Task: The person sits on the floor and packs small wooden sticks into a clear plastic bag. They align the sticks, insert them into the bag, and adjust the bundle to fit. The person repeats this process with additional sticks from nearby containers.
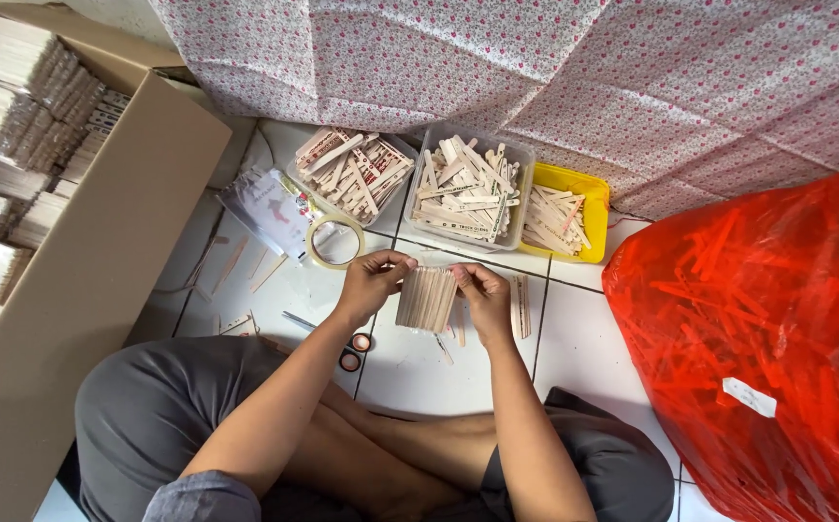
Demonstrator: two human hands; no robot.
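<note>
Between both hands I hold a tight bundle of flat wooden sticks above the white tiled floor. My left hand grips its left side with the fingers curled over the top. My right hand grips its right side. I sit cross-legged in grey shorts, with my knees below the hands.
Two clear tubs and a yellow tray hold loose sticks. A tape roll and scissors lie by my left hand. A cardboard box of packed bundles stands left. A red plastic bag of sticks fills the right.
</note>
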